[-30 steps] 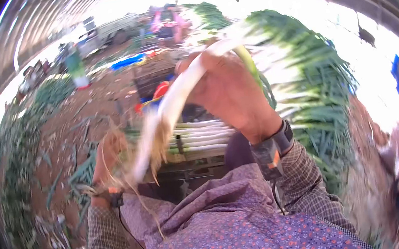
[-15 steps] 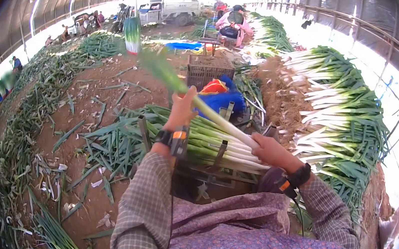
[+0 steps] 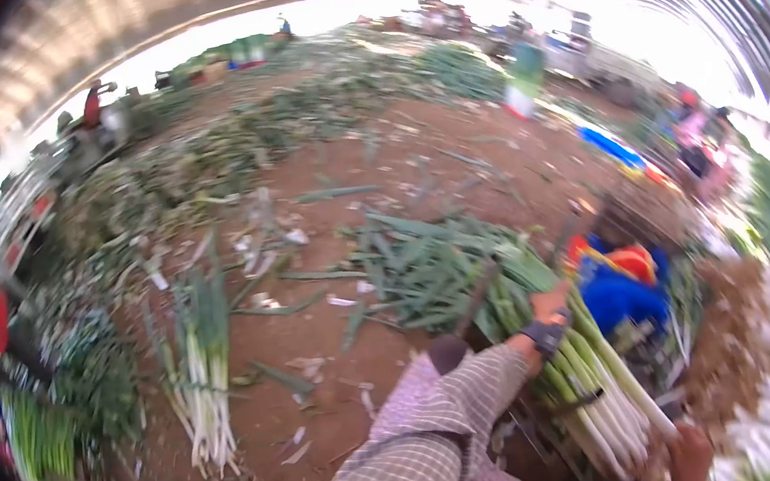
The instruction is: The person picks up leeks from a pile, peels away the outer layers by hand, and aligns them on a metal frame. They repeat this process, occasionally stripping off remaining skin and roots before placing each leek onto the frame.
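My left hand [image 3: 552,301] is closed around the green upper part of a long leek [image 3: 614,351]. Near the bottom edge, my right hand [image 3: 690,455] holds that leek's white lower end. The leek lies along the right side of a bundle of leeks [image 3: 574,381], which rests in a low metal frame with upright posts [image 3: 479,291]. Motion blur softens the fingers and the leaf tips.
Cut leaves [image 3: 417,265] lie beyond the frame, and a small leek pile [image 3: 203,371] is on the soil to the left. Blue cloth [image 3: 622,302] and a crate [image 3: 649,215] are at the right. A person in pink [image 3: 698,141] is farther back.
The view has swung left, so the frame and both hands appear lower and farther right. The leek has come down from a raised position onto or beside the bundle.
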A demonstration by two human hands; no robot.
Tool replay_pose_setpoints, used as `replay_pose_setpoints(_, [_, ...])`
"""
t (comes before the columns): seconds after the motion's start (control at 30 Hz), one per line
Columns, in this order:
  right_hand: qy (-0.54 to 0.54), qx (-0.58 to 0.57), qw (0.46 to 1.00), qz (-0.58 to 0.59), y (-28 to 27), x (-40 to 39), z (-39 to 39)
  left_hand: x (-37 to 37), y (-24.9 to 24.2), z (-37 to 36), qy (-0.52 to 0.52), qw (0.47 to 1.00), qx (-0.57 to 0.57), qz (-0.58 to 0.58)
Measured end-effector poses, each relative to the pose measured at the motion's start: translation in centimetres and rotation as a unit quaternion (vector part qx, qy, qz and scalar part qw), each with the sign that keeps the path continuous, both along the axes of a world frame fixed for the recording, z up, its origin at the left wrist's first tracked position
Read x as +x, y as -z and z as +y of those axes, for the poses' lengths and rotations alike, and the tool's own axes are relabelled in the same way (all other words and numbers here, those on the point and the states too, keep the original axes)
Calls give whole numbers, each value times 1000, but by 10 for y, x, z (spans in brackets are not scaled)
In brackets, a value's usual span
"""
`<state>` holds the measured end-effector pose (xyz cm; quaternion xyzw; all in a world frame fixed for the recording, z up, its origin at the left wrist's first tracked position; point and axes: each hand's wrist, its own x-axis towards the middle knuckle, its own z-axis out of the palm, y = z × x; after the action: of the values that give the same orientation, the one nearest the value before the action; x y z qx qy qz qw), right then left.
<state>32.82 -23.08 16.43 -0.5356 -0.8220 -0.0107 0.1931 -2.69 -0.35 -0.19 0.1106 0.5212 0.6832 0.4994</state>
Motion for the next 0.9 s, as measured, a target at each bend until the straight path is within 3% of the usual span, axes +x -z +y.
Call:
replay_pose_setpoints(0.07, [17, -14, 999, -46, -20, 2, 18, -4, -52, -17, 4, 992, 37, -121])
replay_pose_setpoints(0.13, [57, -27, 994, -95, -35, 10, 29, -8, -93, -33, -8, 984, 63, -166])
replay_pose_setpoints(0.17, [21, 5, 996, -86, -39, 12, 36, -10, -109, -41, -15, 983, 69, -171])
replay_pose_setpoints(0.27, [-51, 72, 994, -68, -46, 15, 54, -25, -113, -35, -22, 989, 85, -118])
replay_pose_setpoints(0.33, [-52, 81, 993, -72, -47, 22, 55, -32, -40, 36, -132, 987, 62, -63])
replay_pose_setpoints(0.43, [-28, 75, 991, -104, -35, 51, 62, -44, -24, 45, -205, 973, 103, -19])
replay_pose_setpoints(0.5, [-19, 71, 993, -96, -32, 68, 54, -48, -43, 4, -117, 988, 103, -21])
replay_pose_setpoints(0.53, [3, 61, 993, -97, -26, 86, 42, -50, -54, -19, -25, 997, 63, -37])
replay_pose_setpoints(0.57, [1, 2, 993, -114, -9, 116, 46, -51, -47, -22, 15, 997, 68, -39])
replay_pose_setpoints(0.6, [2, 10, 998, 63, -3, 114, 35, -50, -39, -25, 32, 995, 83, -38])
replay_pose_setpoints(0.67, [80, 0, 996, 26, -16, 107, 8, -56, -27, -29, 71, 991, 102, -47])
replay_pose_setpoints(0.77, [103, -24, 994, -9, -30, 109, -3, -51, -27, -10, 76, 986, 123, -85])
replay_pose_setpoints(0.9, [148, -31, 988, 17, -30, 108, 18, -40, -95, 37, 79, 954, 237, -167])
